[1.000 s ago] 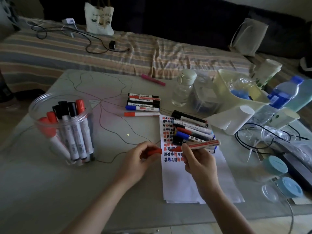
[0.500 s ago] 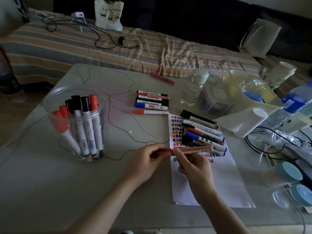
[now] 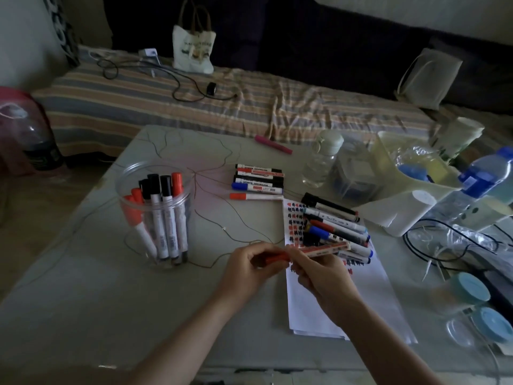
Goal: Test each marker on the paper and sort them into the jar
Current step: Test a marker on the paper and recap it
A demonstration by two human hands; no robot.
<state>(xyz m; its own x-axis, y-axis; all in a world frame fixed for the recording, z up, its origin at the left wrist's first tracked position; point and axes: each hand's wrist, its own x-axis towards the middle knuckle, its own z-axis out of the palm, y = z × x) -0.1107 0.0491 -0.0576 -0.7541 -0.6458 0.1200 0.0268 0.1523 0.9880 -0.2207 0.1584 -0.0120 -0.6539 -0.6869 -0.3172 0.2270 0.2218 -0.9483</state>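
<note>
Red marker [image 3: 319, 250], cap end in left hand [image 3: 249, 269].

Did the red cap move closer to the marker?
Yes. The red cap in the left hand moved right, toward the paper, and now meets the marker held by the right hand.

Jar [image 3: 155, 218] left of paper [image 3: 333, 295]; loose markers [image 3: 337, 229] on paper.

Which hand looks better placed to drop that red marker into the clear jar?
Probably the left hand: it grips the red marker's cap end and lies nearer the clear plastic jar; the right hand would have to cross over.
</note>
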